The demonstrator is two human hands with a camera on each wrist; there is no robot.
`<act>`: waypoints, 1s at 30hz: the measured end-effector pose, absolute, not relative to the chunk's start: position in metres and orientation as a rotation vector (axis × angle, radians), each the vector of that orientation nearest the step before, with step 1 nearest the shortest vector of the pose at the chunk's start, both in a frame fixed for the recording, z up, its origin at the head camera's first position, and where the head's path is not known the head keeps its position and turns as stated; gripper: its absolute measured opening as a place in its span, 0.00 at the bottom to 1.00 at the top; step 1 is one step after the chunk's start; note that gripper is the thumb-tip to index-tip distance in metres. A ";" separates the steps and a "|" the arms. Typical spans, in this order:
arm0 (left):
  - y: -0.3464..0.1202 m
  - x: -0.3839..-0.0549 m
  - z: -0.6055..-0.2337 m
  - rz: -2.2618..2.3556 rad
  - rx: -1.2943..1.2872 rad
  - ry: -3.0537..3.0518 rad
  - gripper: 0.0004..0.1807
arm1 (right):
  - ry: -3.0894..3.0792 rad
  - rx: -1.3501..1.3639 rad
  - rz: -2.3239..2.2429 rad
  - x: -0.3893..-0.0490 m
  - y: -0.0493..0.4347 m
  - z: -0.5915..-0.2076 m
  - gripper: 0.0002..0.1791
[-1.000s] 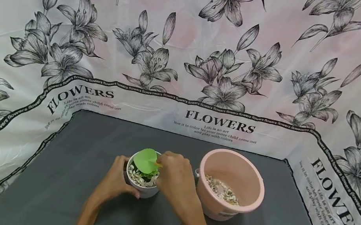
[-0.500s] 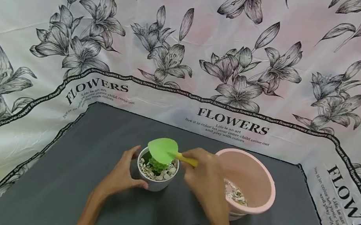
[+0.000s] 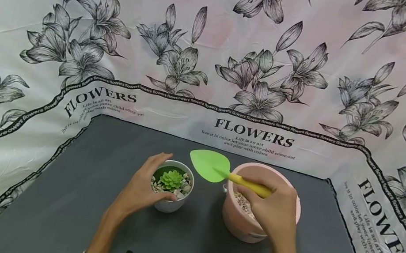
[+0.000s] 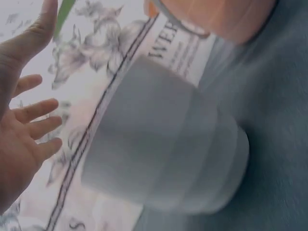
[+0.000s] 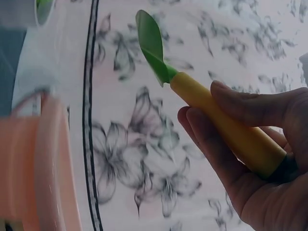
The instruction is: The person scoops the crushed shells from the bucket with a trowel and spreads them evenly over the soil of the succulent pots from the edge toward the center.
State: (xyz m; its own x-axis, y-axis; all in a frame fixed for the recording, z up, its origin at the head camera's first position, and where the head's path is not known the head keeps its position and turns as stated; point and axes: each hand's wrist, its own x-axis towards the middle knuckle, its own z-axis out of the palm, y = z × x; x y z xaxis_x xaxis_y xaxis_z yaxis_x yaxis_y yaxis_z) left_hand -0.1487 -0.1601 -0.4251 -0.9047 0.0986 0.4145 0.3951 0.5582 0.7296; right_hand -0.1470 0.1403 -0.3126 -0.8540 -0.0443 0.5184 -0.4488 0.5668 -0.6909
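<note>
Reads "FLOWERS" on the patterned cloth (image 3: 218,35) behind the pink bucket (image 3: 237,222) and again to its left and right, over the lines "Life is an art", "live it in color let your inner child come out" and "and play with colors", partly distorted at the sides. Repeats a small white "flowers" along the black band (image 3: 245,116) passing behind the bucket.

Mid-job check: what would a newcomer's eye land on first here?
Probably the green-and-yellow trowel in the right hand, its blade showing roughly between the pink bucket and white pot in the head view. Next, the bright succulent in that pot, the left hand beside it. Behind them hangs pale cloth printed with flowers.
</note>
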 end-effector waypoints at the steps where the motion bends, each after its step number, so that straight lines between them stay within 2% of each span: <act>1: -0.156 -0.149 -0.421 -1.276 -0.430 -2.467 0.58 | -2.369 0.352 1.231 -0.146 0.145 -0.312 0.15; 6: -0.133 -0.157 -0.407 -1.249 -0.580 -2.469 0.58 | -2.412 0.164 1.209 -0.142 0.174 -0.313 0.14; 17: -0.086 -0.175 -0.406 -1.217 -0.719 -2.479 0.51 | -2.443 0.007 1.117 -0.144 0.214 -0.321 0.10; 30: -0.039 -0.190 -0.416 -1.319 -0.804 -2.518 0.39 | -2.659 0.039 0.697 -0.163 0.233 -0.347 0.11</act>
